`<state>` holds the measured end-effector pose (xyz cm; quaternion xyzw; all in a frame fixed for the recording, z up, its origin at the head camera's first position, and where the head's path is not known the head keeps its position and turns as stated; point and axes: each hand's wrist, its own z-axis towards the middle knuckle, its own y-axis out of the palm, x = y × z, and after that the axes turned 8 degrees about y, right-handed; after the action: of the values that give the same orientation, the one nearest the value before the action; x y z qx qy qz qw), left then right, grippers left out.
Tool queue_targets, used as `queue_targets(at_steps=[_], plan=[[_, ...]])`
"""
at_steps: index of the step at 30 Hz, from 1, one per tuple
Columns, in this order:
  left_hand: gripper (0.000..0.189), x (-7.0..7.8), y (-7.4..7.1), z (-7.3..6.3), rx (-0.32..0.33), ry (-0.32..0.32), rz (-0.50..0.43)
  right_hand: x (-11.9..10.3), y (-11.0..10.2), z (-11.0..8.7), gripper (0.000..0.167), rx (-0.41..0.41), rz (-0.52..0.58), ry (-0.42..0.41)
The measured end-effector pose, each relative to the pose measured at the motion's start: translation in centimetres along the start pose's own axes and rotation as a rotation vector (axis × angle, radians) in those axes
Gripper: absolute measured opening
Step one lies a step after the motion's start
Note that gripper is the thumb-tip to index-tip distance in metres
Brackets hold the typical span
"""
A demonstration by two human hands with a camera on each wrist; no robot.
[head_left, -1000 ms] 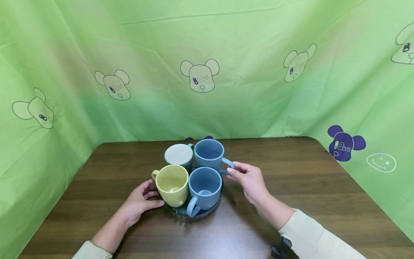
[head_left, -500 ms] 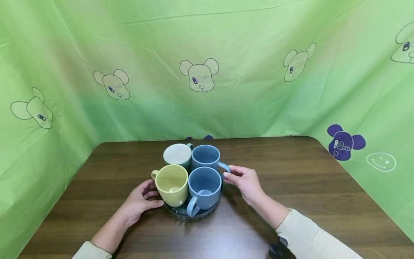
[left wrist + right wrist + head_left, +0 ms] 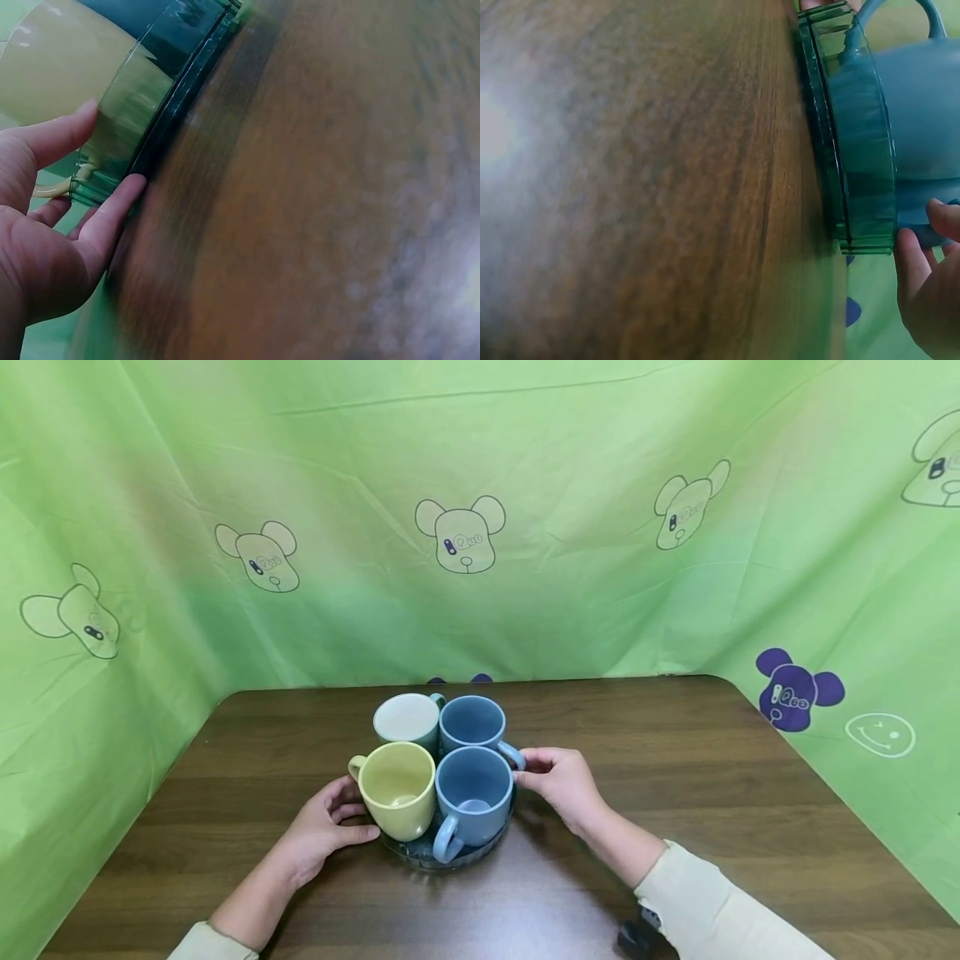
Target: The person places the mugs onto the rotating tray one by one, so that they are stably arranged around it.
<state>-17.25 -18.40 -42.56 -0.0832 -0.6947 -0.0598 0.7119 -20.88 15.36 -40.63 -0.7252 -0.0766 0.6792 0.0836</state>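
My right hand (image 3: 561, 785) pinches the handle of the rear blue mug (image 3: 472, 720) between thumb and fingers. That mug is upright at the back right of a round, clear greenish tray (image 3: 866, 150) with a raised wall. My left hand (image 3: 324, 827) holds the tray's left side, its thumb (image 3: 64, 135) against the wall and a fingertip low by the base. Inside the tray, a yellow mug (image 3: 397, 789) stands nearest this hand. A second blue mug (image 3: 475, 793) is at the front right, handle forward. At the back left sits a green mug with a white inside (image 3: 407, 718).
The brown wooden table (image 3: 675, 793) extends around the tray. A green cloth (image 3: 465, 627) with bear-head drawings hangs behind and at both sides. A small black object (image 3: 637, 937) lies by the right sleeve (image 3: 705, 893).
The rear blue mug has come down and slightly left into the tray with my right hand on its handle. The green mug has shifted a little left. My left hand stays put.
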Motion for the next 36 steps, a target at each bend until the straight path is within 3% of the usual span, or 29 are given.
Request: queue_targets(at_steps=[9,19,27,36], plan=[[0.082,-0.1,-0.3,-0.1,-0.001,0.012,0.014,0.4,-0.7,-0.1,0.032,-0.071,0.089,-0.035],[0.072,0.3,-1.2,-0.2,0.064,0.035,-0.001,0.4,-2.2,-1.0,0.042,-0.054,0.164,-0.013],[0.065,0.7,-2.0,-0.6,0.081,0.078,0.011,0.4,-3.5,-1.6,0.037,-0.028,0.182,-0.008],[0.064,1.0,-2.6,-1.0,0.098,0.136,0.042,0.3,-5.0,-2.2,0.038,-0.013,0.317,-0.051]])
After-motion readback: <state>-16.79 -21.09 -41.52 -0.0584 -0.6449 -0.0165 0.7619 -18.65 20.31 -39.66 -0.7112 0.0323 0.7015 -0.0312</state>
